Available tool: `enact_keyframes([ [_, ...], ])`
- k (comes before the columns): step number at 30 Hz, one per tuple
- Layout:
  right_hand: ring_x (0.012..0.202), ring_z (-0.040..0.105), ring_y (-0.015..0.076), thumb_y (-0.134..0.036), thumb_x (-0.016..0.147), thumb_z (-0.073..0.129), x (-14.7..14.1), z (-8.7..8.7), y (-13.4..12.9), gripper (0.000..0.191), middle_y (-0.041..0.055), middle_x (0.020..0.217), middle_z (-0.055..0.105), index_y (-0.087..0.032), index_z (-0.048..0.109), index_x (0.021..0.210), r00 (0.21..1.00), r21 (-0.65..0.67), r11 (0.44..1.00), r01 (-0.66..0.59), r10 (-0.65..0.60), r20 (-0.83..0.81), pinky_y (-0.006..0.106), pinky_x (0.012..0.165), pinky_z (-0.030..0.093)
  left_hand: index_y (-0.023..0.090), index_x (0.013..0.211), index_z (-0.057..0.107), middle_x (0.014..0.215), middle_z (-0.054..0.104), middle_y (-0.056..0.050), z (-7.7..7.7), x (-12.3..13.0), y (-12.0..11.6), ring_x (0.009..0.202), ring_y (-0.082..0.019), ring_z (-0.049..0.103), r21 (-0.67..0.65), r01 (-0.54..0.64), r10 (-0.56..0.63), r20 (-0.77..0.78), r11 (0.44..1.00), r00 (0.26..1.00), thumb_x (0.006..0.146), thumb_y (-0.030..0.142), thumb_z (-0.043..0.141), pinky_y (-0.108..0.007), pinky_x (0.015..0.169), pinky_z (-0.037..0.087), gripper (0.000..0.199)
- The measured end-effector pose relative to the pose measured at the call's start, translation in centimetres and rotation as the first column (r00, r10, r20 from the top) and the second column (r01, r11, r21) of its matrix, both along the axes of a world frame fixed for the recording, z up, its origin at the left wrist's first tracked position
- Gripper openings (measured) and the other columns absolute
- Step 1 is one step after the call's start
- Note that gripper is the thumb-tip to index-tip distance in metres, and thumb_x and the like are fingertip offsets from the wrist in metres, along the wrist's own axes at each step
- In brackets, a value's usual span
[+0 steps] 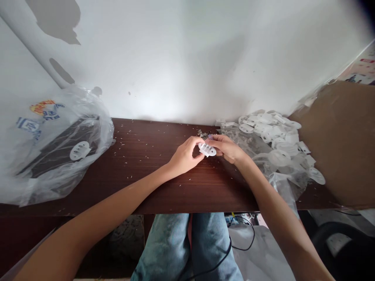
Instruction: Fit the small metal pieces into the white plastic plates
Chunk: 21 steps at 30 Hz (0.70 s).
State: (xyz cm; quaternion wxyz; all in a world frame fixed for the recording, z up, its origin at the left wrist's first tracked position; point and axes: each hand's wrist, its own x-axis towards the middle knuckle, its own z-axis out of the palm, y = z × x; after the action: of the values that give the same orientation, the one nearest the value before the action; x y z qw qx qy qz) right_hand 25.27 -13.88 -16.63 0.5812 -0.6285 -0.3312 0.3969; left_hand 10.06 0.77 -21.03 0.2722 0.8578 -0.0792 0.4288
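A white oval plastic piece with slots (207, 150) is held above the table between the thumb and fingers of my left hand (183, 156). My right hand (225, 148) is closed close against the piece's far side, its fingers bent. A small purplish bit (210, 137) shows at the right fingertips, too small to name. Just beyond both hands lies a little heap of small metal parts (202, 134) on the dark wooden table (158, 156).
At right, a pile of similar white plastic pieces (281, 134) lies on clear plastic, beside a cardboard box (336, 144). A clear plastic bag (58, 171) at left contains one white oval piece (80, 150). Tiny white slivers dot the tabletop. A black cable (228, 249) hangs below.
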Motion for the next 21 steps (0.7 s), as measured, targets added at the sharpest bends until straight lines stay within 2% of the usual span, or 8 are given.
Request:
enact_keyframes([
  [11,0.051,0.030,0.0052,-0.053,0.071,0.094,-0.03,-0.50,0.25,0.047,-0.0047,0.064,0.050,-0.019,0.064,0.083,0.997,0.019,0.999,-0.033,0.034,-0.072,0.024,0.046,0.015,0.024,0.125,0.055,0.118,0.071,-0.007,0.07,0.07,0.14,0.108,-0.022,0.072,0.015,-0.029,0.029,0.002,0.999,1.000,0.085,0.006,0.076,-0.037,0.092,0.060,0.049],
  [14,0.050,0.027,0.0049,-0.052,0.073,0.094,0.03,-0.64,0.28,0.045,-0.0057,0.061,0.046,-0.019,0.065,0.081,0.994,0.022,0.998,-0.058,0.059,-0.091,0.024,0.046,0.014,0.024,0.119,0.058,0.113,0.071,-0.006,0.15,0.04,0.25,0.104,-0.021,0.071,0.021,-0.054,0.055,-0.023,0.998,0.998,0.085,0.006,0.077,-0.035,0.088,0.059,0.043],
  [21,0.049,0.027,0.0061,-0.049,0.077,0.089,0.17,-1.00,0.62,0.037,-0.0044,0.059,0.046,-0.018,0.068,0.076,0.992,0.063,0.998,-0.022,0.030,-0.124,0.025,0.044,0.014,0.024,0.112,0.064,0.107,0.072,-0.004,-0.11,0.07,0.38,0.098,-0.022,0.070,0.134,-0.112,0.122,-0.064,0.985,0.991,0.085,0.009,0.077,-0.035,0.085,0.057,0.034],
])
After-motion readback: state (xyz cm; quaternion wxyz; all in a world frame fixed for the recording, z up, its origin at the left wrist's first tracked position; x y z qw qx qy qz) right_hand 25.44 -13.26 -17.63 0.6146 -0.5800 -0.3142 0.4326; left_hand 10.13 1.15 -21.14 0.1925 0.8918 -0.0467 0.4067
